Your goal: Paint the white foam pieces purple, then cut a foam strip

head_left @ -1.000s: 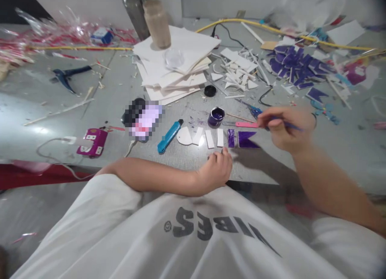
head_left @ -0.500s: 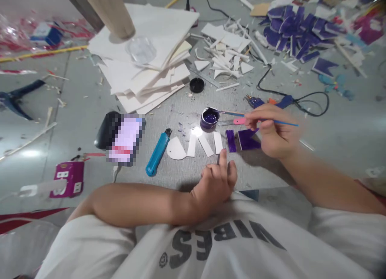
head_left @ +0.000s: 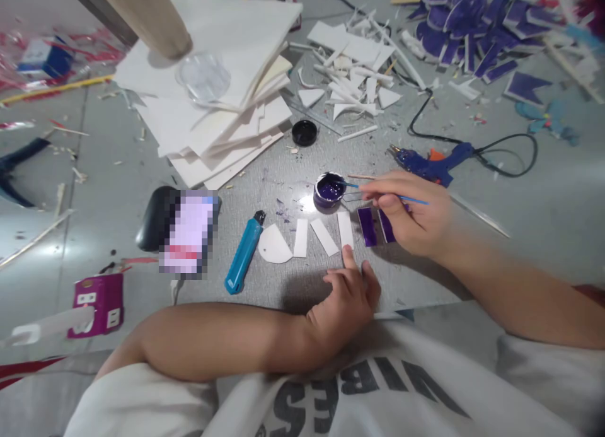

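While right hand [head_left: 418, 216] grasps brush [head_left: 352, 185] in paint pot [head_left: 327, 202], presumably for loading, left hand [head_left: 347, 301], unclasped, touches white strip [head_left: 345, 227].

White T-shirt [head_left: 406, 412] — short sleeves [head_left: 142, 399], dark "VIBES" lettering [head_left: 390, 377] (upside down here).

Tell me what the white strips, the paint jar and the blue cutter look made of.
White strips: perhaps foam board or card, matt; flat, straight-cut faces without shine.
Paint jar: plastic or glass, can't tell which; smooth round wall, paint-smeared rim.
Blue cutter: likely moulded plastic, smooth; evenly coloured casing.
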Motion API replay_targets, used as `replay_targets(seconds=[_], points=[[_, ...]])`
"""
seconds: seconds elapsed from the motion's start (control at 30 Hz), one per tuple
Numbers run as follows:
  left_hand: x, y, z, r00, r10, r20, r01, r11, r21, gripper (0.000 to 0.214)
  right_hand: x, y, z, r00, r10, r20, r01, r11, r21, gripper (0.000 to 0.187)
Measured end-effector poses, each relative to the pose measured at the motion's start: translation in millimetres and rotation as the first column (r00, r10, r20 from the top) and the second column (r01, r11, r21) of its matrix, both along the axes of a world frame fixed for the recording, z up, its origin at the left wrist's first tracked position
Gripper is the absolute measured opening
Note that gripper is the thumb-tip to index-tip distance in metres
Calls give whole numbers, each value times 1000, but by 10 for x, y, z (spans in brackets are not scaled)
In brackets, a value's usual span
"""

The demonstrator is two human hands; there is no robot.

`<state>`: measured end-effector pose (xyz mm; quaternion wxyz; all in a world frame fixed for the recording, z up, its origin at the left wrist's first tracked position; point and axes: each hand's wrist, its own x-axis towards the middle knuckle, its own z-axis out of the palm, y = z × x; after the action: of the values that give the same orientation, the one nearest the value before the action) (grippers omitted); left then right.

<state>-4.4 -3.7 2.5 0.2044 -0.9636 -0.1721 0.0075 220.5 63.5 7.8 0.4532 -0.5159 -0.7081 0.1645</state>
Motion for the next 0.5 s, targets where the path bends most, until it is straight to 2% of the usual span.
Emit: replay_targets(seconds=[0.17, 0.33, 0.5], points=[[7, 6, 10, 1000, -4, 17, 3, 998, 59, 26, -64, 22, 39, 1000, 1, -21, -3, 996, -91, 36], [-11, 1, 9, 1000, -3, 9, 2, 997, 72, 28, -79, 5, 5, 981, -51, -188, 61, 997, 50, 33], [-17, 7, 3, 1000, -13, 3, 13, 997, 72, 28, 13, 11, -47, 906, -118, -406, 174, 979, 103, 30]])
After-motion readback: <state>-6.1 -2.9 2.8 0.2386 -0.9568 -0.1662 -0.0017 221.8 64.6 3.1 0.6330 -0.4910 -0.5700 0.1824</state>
